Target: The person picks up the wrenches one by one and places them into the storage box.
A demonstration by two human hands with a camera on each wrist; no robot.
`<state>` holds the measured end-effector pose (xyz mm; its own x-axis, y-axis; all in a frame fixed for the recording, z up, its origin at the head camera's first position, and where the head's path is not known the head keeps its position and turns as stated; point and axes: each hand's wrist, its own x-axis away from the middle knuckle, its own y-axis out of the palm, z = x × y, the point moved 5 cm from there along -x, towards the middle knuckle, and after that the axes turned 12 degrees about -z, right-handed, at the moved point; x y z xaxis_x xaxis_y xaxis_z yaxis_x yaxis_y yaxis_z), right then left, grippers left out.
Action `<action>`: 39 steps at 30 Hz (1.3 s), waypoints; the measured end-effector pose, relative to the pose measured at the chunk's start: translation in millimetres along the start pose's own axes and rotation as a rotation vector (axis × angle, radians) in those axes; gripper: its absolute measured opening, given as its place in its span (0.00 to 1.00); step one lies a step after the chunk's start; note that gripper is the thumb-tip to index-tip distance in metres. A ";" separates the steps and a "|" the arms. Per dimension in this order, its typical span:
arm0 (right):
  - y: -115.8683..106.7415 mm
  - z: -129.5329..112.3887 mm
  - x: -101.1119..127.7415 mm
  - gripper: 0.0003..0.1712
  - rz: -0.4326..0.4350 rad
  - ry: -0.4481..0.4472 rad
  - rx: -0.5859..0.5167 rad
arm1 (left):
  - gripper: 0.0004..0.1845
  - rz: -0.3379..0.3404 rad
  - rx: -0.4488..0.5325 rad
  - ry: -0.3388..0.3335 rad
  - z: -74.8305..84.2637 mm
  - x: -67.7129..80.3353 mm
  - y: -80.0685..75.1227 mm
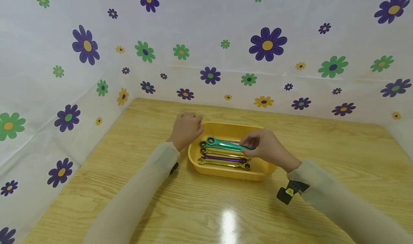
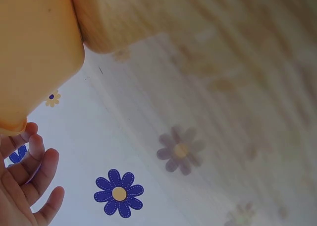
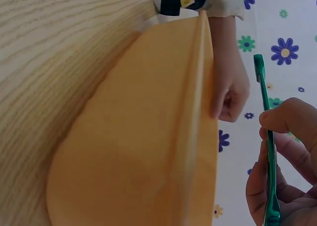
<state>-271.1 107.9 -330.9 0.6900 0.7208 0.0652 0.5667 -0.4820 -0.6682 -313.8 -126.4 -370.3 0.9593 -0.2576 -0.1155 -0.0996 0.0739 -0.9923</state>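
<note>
My right hand [image 1: 270,149] pinches a shiny green ratcheting wrench [image 1: 224,143] between thumb and fingers, over the yellow plastic tray [image 1: 222,173]. Its ring end points left in the head view. In the right wrist view the wrench [image 3: 270,161] appears edge-on, above the level of the rim. Beneath it lie several more wrenches: another green one [image 1: 206,146], gold ones [image 1: 222,162] and a purple one [image 1: 222,159]. At the tray's left end my left hand [image 1: 186,130] holds the rim, thumb on the inner side; its fingers [image 2: 42,176] curl in the left wrist view.
The tray stands on a wood-grain table [image 1: 180,204]. A white cloth with printed flowers [image 1: 206,32] hangs behind the table and along its left side. A small black camera [image 1: 285,195] is strapped to the right wrist.
</note>
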 end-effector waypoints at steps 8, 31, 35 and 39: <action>15.5 3.3 -6.3 0.04 -0.003 -0.039 -0.026 | 0.10 -0.004 -0.008 -0.005 1.1 0.7 -1.7; 47.8 14.5 -19.0 0.02 -0.148 -0.008 -0.067 | 0.11 0.021 -0.002 0.010 0.2 0.6 0.5; 51.8 15.6 -21.1 0.02 -0.172 0.003 -0.068 | 0.11 0.029 -0.004 0.014 0.2 0.9 0.2; 54.7 14.3 -22.5 0.02 -0.183 -0.005 -0.037 | 0.11 0.022 -0.008 0.012 0.6 1.4 -0.3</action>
<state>-262.1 72.5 -379.6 0.5715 0.8007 0.1797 0.6991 -0.3604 -0.6175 -312.3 -126.2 -370.1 0.9538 -0.2671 -0.1377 -0.1229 0.0715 -0.9898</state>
